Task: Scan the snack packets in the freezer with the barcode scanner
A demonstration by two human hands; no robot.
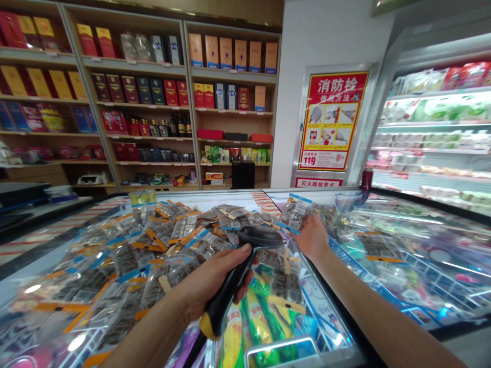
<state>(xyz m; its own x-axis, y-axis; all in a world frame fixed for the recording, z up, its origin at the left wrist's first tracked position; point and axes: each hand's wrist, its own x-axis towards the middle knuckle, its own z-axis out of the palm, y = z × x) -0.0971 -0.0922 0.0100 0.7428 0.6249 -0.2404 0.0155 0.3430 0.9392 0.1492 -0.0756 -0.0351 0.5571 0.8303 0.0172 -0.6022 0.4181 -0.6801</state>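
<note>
My left hand (217,278) is wrapped round the handle of a black barcode scanner (259,237) with a yellow band near its base. The scanner's head points right, toward my other hand. A clear packet with blue edges (295,212) is gripped by my right hand (312,237) above the freezer's glass lid. What fills the packet is too small to name. Many similar clear packets (184,225) with orange or blue edges lie heaped on the glass to the left. One more packet (379,245) rests on the right-hand lid.
Under the glass are bags of corn (255,317) and blue wire baskets (422,276). A metal lid handle (282,350) is nearest me. Shelves of boxed goods (153,89) line the back wall, a red fire-safety poster (333,120) hangs beside them, and a lit cooler (441,122) stands right.
</note>
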